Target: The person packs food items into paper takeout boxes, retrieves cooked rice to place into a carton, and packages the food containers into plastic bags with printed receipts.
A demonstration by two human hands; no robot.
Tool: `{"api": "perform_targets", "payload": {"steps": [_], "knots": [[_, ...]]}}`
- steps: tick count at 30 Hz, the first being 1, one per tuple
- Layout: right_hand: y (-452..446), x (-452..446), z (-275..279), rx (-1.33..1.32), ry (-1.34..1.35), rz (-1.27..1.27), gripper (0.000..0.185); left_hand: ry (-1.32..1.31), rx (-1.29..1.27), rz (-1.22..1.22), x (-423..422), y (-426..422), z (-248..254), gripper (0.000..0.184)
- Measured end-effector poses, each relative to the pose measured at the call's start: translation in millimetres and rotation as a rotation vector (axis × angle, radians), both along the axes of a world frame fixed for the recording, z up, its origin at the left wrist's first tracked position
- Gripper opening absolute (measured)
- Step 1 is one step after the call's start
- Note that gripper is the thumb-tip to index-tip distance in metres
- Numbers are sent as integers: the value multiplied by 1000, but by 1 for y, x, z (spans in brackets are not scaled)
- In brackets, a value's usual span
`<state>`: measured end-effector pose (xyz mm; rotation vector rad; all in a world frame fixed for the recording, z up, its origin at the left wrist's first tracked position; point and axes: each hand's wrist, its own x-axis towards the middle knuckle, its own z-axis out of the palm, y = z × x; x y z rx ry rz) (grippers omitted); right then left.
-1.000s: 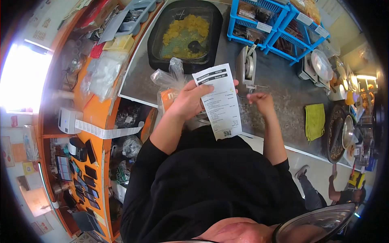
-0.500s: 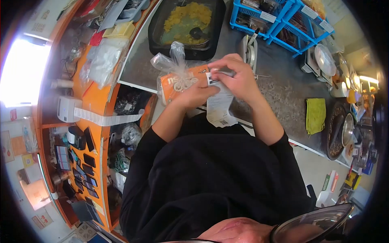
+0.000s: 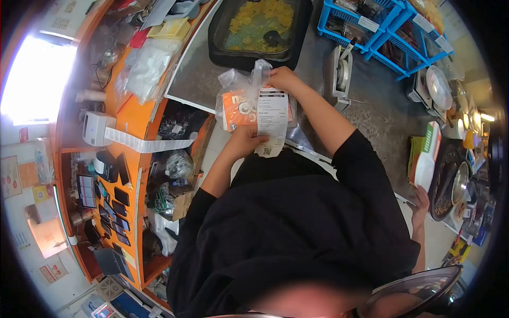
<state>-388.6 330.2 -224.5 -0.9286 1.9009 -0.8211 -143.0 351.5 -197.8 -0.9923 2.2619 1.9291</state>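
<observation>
Countertop, dark grey and mottled (image 3: 379,114), spreads ahead of the person, bearing a wide black tray (image 3: 304,32) with crumbly yellow food at its far side. Short of that tray, over the counter's near edge, is a clear plastic bag (image 3: 231,108) showing an orange panel with white lettering; its top is gathered into a bunch, and whether it rests on anything cannot be told. Down the bag's right part runs a long white printed paper receipt (image 3: 272,117), so laying paper against bag looks done; any fastening is hidden, and letting go appears to remain. The left hand (image 3: 246,141) grips the receipt's lower portion, thumb across the print. The right hand (image 3: 282,79) reaches the upper edge, fingers curled beside the bunched plastic; whether they pinch paper or bag cannot be told.
</observation>
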Motion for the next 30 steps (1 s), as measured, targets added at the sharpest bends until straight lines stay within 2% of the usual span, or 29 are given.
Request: {"api": "perform_targets", "payload": {"steps": [2,5,7,9,11,12,15,17,19,20,22,25,28,30], "knots": [[-11,-3,-31,26,150,-100,37,-26,-123,13,2,2,-12,19],[31,2,13,-322,202,-216,34,-182,-364,-24,4,-7,-15,24],[94,-13,51,-565,646,-405,28,-329,-471,-88,7,-12,-5,29],[142,-23,71,-412,818,-621,25,-427,-626,-198,13,-11,14,32],[182,-53,40,-82,733,-657,27,-471,-832,-351,23,1,43,34],[194,-61,26,78,682,-673,29,-581,-763,-474,8,5,72,37],[201,-58,11,-132,120,-661,35,-259,-496,-558,-37,26,104,38],[205,-55,2,-333,213,-671,36,-154,-264,-618,-77,41,111,48],[212,-39,24,-457,388,-710,36,-17,241,-454,-114,52,57,50],[223,-24,44,-500,340,-686,33,-40,386,-355,-129,57,47,50],[256,4,57,-374,158,-624,28,-94,672,-150,-155,64,35,50],[289,44,64,-273,110,-587,26,-91,641,38,-181,77,18,41],[296,62,41,-310,199,-637,25,-45,534,-25,-200,83,-6,37],[291,61,47,-197,321,-657,24,-34,488,-30,-206,82,-19,33]]}}
